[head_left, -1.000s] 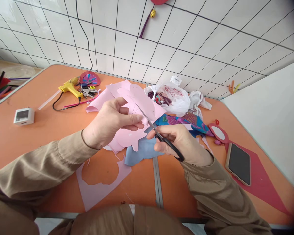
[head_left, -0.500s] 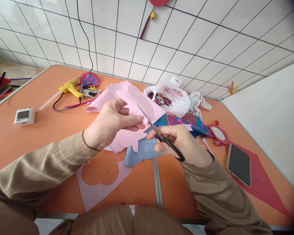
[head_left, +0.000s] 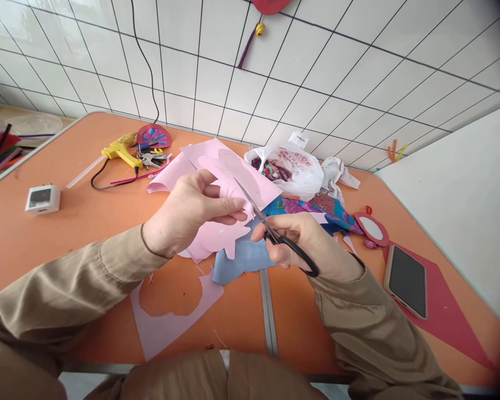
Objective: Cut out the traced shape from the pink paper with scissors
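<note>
Since the left hand (head_left: 204,203) pinches the pink piece (head_left: 227,186) btwn thumb & fingers right by the scissors (head_left: 274,237), a blade slip could nick a fingertip: risk no. 1. The right hand (head_left: 304,244) is closed round the black handles, near the left but not touching it; can't tell how far the blades are apart. Pink piece is held mid-table (head_left: 87,222), in front of a pink sheet (head_left: 208,147), so too deep a cut might catch that layer too, esp. b/c same colour hides the edge. Blue cloth (head_left: 241,261) lies just below; poss. snag if the tips dip. Cut could also wander off the drawn lines if the thin stuff flexes, b/c only one hand steadies it. Pink offcut (head_left: 166,330) lies well apart from blades, so low risk.
</note>
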